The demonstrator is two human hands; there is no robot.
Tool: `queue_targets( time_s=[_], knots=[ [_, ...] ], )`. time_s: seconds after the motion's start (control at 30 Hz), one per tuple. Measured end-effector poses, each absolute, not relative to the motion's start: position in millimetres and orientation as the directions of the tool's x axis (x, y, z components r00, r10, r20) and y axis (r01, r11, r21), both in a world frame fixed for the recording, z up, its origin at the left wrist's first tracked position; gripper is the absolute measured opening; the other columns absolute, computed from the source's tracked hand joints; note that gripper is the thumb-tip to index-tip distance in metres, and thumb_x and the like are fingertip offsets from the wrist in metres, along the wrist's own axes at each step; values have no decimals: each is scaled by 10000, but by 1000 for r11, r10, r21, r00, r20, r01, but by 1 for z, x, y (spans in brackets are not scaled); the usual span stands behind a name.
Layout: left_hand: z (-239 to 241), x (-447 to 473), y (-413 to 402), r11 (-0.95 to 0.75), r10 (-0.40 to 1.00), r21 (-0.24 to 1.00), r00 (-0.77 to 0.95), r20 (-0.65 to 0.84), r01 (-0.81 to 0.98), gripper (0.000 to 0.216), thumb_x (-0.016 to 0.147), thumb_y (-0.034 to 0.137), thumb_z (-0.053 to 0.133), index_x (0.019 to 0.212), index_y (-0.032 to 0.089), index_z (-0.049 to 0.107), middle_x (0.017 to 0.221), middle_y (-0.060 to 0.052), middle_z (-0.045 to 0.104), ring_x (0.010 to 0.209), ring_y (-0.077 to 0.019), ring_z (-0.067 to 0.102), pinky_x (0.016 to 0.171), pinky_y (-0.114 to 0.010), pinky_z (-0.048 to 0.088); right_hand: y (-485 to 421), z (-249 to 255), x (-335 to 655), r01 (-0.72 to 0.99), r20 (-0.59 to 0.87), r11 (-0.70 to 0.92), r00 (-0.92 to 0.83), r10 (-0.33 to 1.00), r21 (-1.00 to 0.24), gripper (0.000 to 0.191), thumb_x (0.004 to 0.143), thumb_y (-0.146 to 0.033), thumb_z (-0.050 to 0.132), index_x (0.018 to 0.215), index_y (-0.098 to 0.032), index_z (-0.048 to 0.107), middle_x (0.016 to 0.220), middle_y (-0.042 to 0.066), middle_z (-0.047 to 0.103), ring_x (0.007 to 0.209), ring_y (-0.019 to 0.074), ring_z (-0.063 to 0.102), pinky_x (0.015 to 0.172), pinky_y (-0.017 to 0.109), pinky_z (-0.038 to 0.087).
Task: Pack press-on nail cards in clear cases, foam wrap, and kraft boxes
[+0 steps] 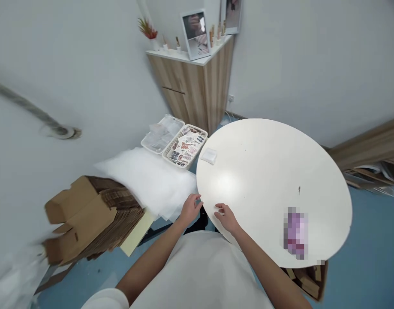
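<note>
My left hand [191, 209] hovers near the left rim of the round white table [267, 159], its fingers curved and apart with nothing in them. Over the table's near left edge is my right hand [227, 216], fingers loosely bent, thumb apart, also holding nothing. A small clear packet [209, 156] lies on the table's far left side, beyond both hands. To the right, a pixelated purple object [296, 231] rests on the tabletop; its kind cannot be made out. White foam sheets [151, 176] lie just left of my left hand.
A white basket [164, 158] of printed sheets stands beside a basket of clear bags [161, 133]. Flattened cardboard boxes [87, 214] are stacked at left. A wood-grain cabinet [190, 81] fills the corner. Under the table's right side sits an open cardboard box [308, 283].
</note>
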State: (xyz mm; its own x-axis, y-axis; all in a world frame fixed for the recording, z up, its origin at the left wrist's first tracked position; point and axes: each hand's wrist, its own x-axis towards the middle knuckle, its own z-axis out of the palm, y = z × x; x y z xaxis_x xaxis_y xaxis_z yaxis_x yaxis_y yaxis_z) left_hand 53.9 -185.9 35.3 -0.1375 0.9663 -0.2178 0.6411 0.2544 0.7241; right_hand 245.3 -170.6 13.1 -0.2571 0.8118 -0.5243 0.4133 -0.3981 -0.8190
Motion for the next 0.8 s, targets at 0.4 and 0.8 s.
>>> queue_targets(
  time_s=[0.4,0.8],
  knots=[
    [74,20,-260,295,955,713,-177,-237,637,291,772,340,484,1043,261,558,1007,-48,601,793,-185,581,680,-295,463,-171,28,181,413,-431,-190,-633,643,-891,308,680,-310,545,971,-213,576,994,55,605,808,172,574,730,325,468],
    [102,-151,-363,632,729,379,-684,4,676,317,804,393,422,1039,221,546,1075,-75,580,1019,-249,505,845,-382,381,-188,84,-8,292,-60,648,-933,355,-704,356,791,-236,460,1141,-190,506,1061,75,559,975,173,526,848,299,402]
  ],
)
